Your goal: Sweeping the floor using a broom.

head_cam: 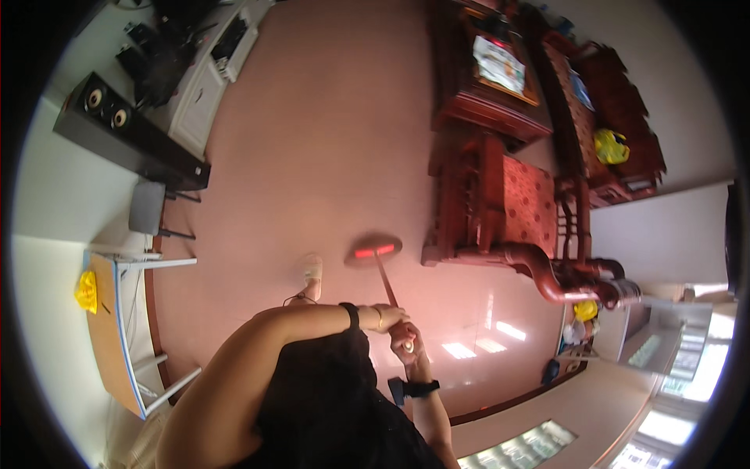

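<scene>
A mop's long handle (385,282) slopes from my hands to its wide, dark head (355,259), which lies on the floor ahead and is blurred, with a red bar across its middle. My left hand (394,316), bracelet at the wrist, closes around the handle on the upper side. Right beside it, my right hand (404,340) grips the handle's end, whose pale tip shows between the fingers; a black watch is on that wrist. A slippered foot (313,272) stands left of the mop head.
To the right stand a carved wooden armchair (530,199) and a low wooden table (492,111). Along the left are a black floor speaker (146,138), a white cabinet (199,105), a grey stool (146,206) and a folding table (111,334) bearing a yellow bag (87,292).
</scene>
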A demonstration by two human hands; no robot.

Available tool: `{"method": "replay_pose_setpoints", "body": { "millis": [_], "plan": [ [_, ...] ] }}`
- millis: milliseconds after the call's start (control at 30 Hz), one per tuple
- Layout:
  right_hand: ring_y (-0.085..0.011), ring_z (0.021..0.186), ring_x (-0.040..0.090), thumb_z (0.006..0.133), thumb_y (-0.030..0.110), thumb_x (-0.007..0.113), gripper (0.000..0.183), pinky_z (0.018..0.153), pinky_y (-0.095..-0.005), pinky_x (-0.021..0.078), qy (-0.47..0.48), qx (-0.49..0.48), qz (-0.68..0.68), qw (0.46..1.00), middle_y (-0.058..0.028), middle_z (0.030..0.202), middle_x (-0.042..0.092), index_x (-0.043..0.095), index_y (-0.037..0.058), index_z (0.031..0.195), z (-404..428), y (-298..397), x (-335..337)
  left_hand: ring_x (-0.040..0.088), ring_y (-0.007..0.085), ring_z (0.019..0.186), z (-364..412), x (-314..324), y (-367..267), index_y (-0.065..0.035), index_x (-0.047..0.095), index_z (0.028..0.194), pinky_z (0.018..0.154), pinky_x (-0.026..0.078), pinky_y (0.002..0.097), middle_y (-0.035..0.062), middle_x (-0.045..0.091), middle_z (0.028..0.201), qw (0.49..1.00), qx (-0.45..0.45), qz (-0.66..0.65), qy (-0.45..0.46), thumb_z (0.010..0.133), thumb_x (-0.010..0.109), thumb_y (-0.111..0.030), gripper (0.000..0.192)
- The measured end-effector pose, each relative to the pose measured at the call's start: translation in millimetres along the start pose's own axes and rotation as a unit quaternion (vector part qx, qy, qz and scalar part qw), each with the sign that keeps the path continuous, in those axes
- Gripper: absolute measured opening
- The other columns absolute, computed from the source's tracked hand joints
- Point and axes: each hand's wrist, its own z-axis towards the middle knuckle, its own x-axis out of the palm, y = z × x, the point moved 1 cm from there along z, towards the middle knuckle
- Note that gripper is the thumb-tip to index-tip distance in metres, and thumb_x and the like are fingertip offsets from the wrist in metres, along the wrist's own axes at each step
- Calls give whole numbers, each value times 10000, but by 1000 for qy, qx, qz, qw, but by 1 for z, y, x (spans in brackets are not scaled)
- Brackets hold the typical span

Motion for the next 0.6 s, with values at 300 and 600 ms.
{"method": "replay_pose_setpoints", "body": {
  "millis": [300, 600],
  "plan": [
    [-60, 389, 422, 770, 51, 486, 49, 360, -170, 381, 57, -96, -99, 989, 7, 521, 426, 452, 36, 739, 138, -5, 59, 506, 282, 961, -34, -104, 97, -165, 479, 970, 720, 463, 366, -23, 468, 1116, 974, -146, 172, -14, 766, 478, -196, 206],
    [-47, 464, 439, 813, 59, 432, 40, 433, -166, 395, 21, -147, -68, 987, 6, 573, 397, 408, 28, 812, 39, -89, 54, 537, 277, 893, -6, -78, 28, -117, 504, 916, 742, 446, 390, 75, 529, 936, 979, 92, 52, 176, 720, 572, -203, 225]
  ]
}}
